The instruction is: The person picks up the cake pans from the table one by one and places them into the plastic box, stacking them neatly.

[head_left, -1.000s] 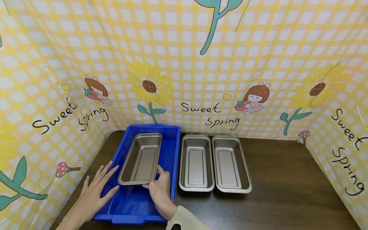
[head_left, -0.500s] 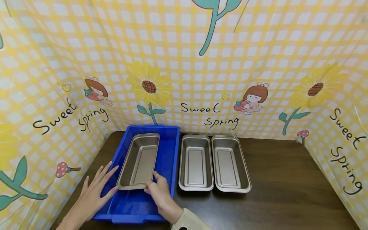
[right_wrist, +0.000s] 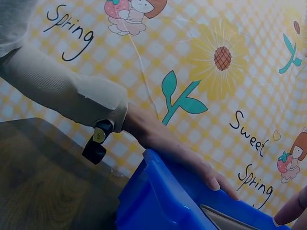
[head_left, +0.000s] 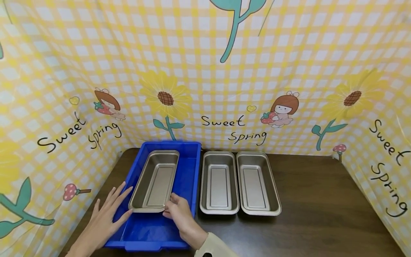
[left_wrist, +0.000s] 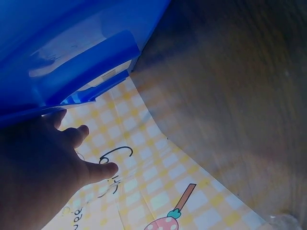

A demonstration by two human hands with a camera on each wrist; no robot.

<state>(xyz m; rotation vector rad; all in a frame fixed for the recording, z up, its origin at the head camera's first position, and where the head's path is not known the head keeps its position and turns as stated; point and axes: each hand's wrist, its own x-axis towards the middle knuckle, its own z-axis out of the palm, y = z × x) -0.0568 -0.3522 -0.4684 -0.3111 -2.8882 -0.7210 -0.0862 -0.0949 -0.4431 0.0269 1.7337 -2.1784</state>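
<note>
A metal loaf pan (head_left: 160,182) lies lengthwise in the left part of a blue plastic tray (head_left: 151,232). My right hand (head_left: 186,217) pinches the pan's near right corner, thumb at the rim and fingers against the outer side. At the tray's left rim my left hand (head_left: 104,216) has its fingers spread, with the thumb tip close to the pan's near left corner. From the left wrist, that same hand (left_wrist: 48,158) appears dark against the tray's side. The right wrist view catches only the edge of the pan (right_wrist: 230,218) and some right fingertips (right_wrist: 290,211).
Two more loaf pans, one in the middle (head_left: 219,185) and one on the right (head_left: 258,185), stand side by side on the dark wooden table (head_left: 321,192), right of the tray. A yellow checked cloth (head_left: 205,71) hangs around the back and sides.
The pan in the tray has shifted slightly left and toward the near side. My right hand has moved with it, still at its corner. The left hand has stayed put.
</note>
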